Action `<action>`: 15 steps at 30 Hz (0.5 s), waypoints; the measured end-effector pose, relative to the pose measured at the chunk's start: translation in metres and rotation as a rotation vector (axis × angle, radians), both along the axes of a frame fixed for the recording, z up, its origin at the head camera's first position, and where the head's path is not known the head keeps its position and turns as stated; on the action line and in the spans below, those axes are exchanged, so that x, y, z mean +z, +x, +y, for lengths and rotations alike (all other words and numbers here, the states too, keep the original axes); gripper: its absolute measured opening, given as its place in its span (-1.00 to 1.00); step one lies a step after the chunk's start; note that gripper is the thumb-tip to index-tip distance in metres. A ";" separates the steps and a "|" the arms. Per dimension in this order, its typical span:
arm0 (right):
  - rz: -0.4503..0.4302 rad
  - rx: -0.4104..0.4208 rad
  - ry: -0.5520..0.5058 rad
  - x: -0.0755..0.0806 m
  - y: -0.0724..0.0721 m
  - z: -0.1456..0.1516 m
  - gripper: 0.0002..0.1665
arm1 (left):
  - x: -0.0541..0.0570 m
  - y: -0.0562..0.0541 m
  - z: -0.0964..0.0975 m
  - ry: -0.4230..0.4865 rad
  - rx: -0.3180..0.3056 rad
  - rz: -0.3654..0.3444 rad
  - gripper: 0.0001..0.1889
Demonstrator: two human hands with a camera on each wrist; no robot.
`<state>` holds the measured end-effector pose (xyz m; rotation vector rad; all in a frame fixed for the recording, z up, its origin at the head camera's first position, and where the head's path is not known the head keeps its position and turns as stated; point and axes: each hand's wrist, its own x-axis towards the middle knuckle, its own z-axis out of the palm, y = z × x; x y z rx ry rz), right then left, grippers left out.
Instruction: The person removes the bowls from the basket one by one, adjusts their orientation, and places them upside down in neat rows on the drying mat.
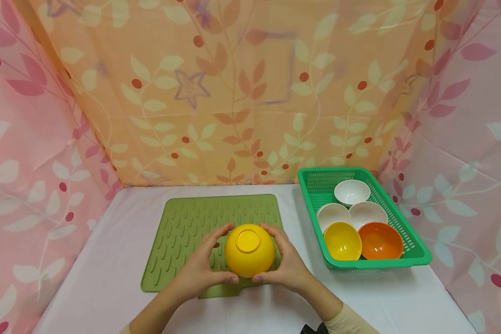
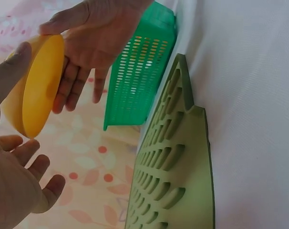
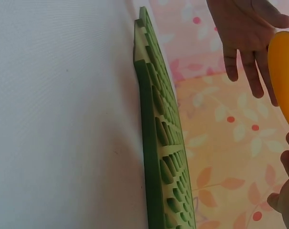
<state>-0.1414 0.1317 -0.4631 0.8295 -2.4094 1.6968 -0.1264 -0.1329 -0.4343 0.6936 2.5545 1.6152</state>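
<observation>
Left hand [image 1: 198, 270] and right hand [image 1: 291, 267] — fingers part-spread, curved, gripping one yellow bowl [image 1: 249, 260] between them | bowl base-up, held above green mat [image 1: 183, 232] on bench [image 1: 96, 283] | green basket [image 1: 375, 264] at right — white, yellow and orange bowls [image 1: 381, 240] inside

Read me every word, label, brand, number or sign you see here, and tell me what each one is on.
There is no readable word, label, brand or number in any view.
Held yellow bowl, green mat, green basket: no lettering visible.
Orange backdrop: a purple star outline, which is a drawing; other purple marks are too faint to make out.
</observation>
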 end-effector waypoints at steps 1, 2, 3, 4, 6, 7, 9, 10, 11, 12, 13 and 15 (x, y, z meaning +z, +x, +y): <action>0.003 0.000 0.006 0.000 0.001 -0.001 0.29 | 0.000 0.000 0.000 0.001 0.000 -0.006 0.18; 0.006 -0.002 0.012 0.000 0.001 -0.001 0.30 | 0.000 0.000 0.000 0.000 0.001 -0.009 0.17; 0.011 -0.002 0.016 -0.001 0.001 -0.001 0.30 | 0.000 0.000 0.001 0.000 0.002 -0.017 0.16; 0.017 0.001 0.018 -0.001 0.001 -0.002 0.30 | 0.000 0.000 0.001 0.000 0.004 -0.027 0.15; 0.016 0.002 0.018 -0.002 0.001 -0.003 0.31 | 0.000 0.001 0.001 -0.005 0.008 -0.041 0.14; 0.014 0.006 0.016 -0.003 0.001 -0.003 0.31 | -0.001 0.001 0.001 -0.008 0.012 -0.048 0.14; 0.009 0.015 0.012 -0.003 0.000 -0.003 0.31 | -0.001 0.001 0.001 -0.012 0.018 -0.058 0.13; 0.004 0.019 0.011 -0.003 0.001 -0.003 0.31 | -0.001 0.001 0.001 -0.018 0.023 -0.059 0.13; 0.001 0.022 0.013 -0.003 0.001 -0.003 0.31 | -0.001 0.001 0.001 -0.023 0.026 -0.058 0.12; 0.001 0.026 0.017 -0.002 0.001 -0.003 0.32 | 0.000 0.001 0.000 -0.029 0.030 -0.056 0.12; 0.002 0.030 0.021 -0.002 0.001 -0.003 0.32 | 0.000 0.001 0.000 -0.033 0.033 -0.053 0.12; 0.012 0.032 0.032 0.000 0.001 -0.003 0.34 | 0.000 0.001 -0.001 -0.043 0.038 -0.043 0.12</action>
